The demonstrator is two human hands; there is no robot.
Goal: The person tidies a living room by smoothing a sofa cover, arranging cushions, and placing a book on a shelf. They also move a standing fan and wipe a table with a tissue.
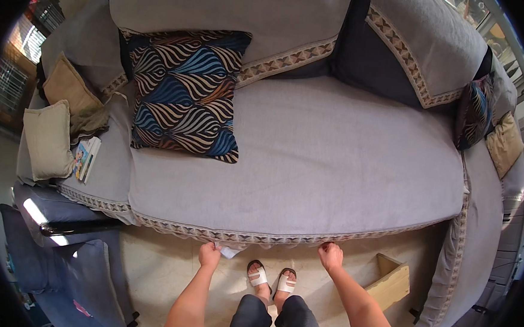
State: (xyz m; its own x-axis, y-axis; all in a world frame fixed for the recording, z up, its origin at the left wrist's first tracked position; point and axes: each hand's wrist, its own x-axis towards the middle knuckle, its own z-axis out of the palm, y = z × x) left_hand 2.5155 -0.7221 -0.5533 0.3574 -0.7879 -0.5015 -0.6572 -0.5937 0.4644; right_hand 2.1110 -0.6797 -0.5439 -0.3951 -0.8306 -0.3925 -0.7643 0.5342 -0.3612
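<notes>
A light grey sofa cover [310, 160] with a patterned border [269, 238] lies over the long seat in front of me. At its front edge my left hand [209, 255] is closed on the hem, beside a pale flap of cloth [228, 251] that hangs below the border. Further right along the same edge, my right hand [331, 256] is closed on the hem, its fingertips partly hidden by the border. Faint creases run across the seat. A dark cushion [188, 93] with blue, cream and orange leaf shapes rests at the seat's left, against the backrest.
Beige cushions [48, 140] and a few books [87, 160] are on the left section. Another patterned cushion [474, 113] and a tan cushion [504, 144] sit at the right. A wooden piece [390, 282] stands on the floor near my right forearm. Dark blue upholstered seating [76, 266] is at lower left.
</notes>
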